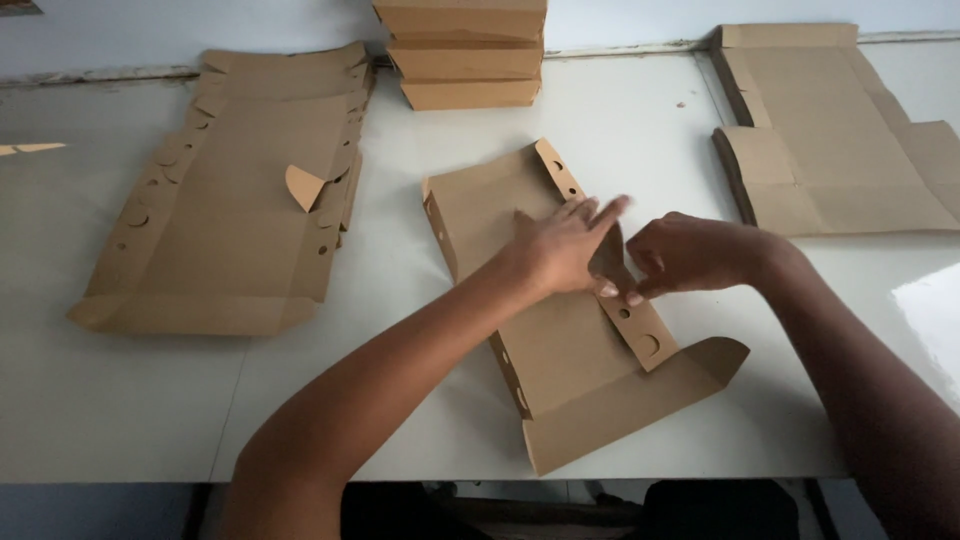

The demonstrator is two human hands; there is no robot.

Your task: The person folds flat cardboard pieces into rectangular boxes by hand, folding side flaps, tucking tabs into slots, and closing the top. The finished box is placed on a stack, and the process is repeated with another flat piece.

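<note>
Take the half-folded cardboard box (560,320) in the middle of the white table (640,130) as your landmark: it lies directly under your hands, its long axis running away from you and tilted a little to the left, with the near flap (640,405) standing up at the end closest to you. Your left hand (560,245) lies across the box floor, palm down, fingers stretched nearly flat and pointing toward the right side wall (600,250), pressing rather than gripping; it closes around nothing. Your right hand (690,255) comes in from the right of the box and is curled, thumb and fingertips pinched at that same perforated wall about halfway along its length; the exact hold is hidden behind your left fingers, so I cannot tell how firmly it has it. Both hands meet at that wall, almost touching each other, and the right hand is the one on the outer side of it while the left sits inside. The box's left wall (440,230) already stands upright. Well to the left of the box lies a stack of flat die-cut blanks (230,220) with a small round tab lifted; beyond the box's far end stands a pile of finished boxes (465,55); off to the right of the box rests another heap of flat sheets (830,140).
</note>
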